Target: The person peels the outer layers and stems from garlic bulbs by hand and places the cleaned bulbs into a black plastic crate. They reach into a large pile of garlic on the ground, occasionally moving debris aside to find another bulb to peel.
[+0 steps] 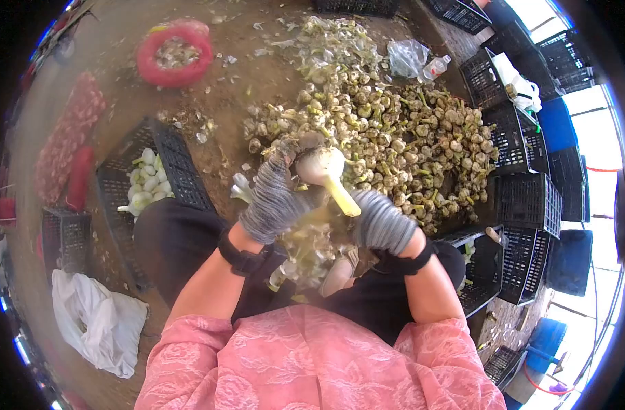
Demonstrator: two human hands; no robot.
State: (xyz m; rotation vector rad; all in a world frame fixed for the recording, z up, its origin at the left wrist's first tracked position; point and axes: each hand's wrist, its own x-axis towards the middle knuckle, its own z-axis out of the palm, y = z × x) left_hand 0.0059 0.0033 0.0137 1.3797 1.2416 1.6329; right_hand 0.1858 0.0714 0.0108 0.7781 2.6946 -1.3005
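Note:
A large white bulb (319, 165) with a yellow-green stem and a dirty root end is held in front of me. My left hand (277, 195), in a grey striped glove, is closed around the bulb's root side. My right hand (384, 222), gloved the same way, is beside the tip of the stem with its fingers bent; whether they grip anything is hidden. Beyond both hands lies a big heap of unpeeled bulbs (408, 140). Loose pale peelings (305, 249) are on the ground between my legs.
A black crate (182, 164) with peeled white bulbs (148, 179) stands at left. Stacked black crates (527, 201) line the right side. A red net bag (174, 53), clear plastic bag (406, 57) and bottle (435, 67) lie beyond. A white bag (97, 321) is at lower left.

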